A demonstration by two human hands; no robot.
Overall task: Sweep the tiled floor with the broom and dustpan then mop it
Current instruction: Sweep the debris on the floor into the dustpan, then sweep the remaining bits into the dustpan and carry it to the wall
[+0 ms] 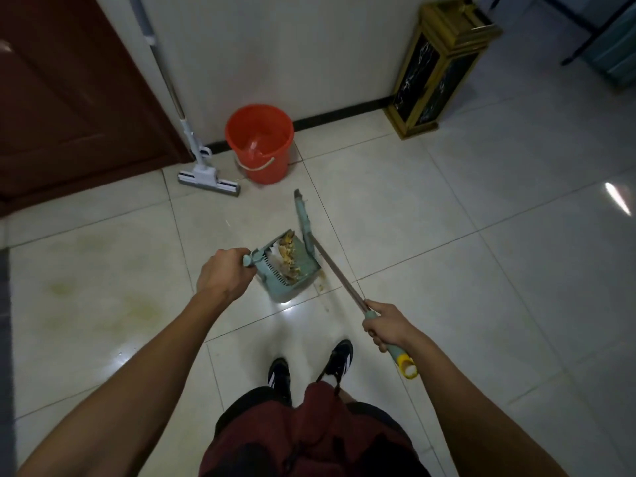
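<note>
My left hand (223, 273) grips the top of the handle of a teal dustpan (292, 270), which stands on the pale tiled floor (447, 235) and holds yellowish scraps. My right hand (387, 327) grips the teal grip of the broom handle (339, 273). The broom head (303, 218) stands just right of the dustpan's mouth. A few crumbs (321, 285) lie on the tile beside the pan. A white sponge mop (208, 177) leans on the wall beside the door.
An orange bucket (260, 142) stands against the wall next to the mop. A gold and black bin (437, 67) stands at the wall's corner. A brown door (69, 98) fills the left. My two feet in black shoes (309, 368) are below the dustpan.
</note>
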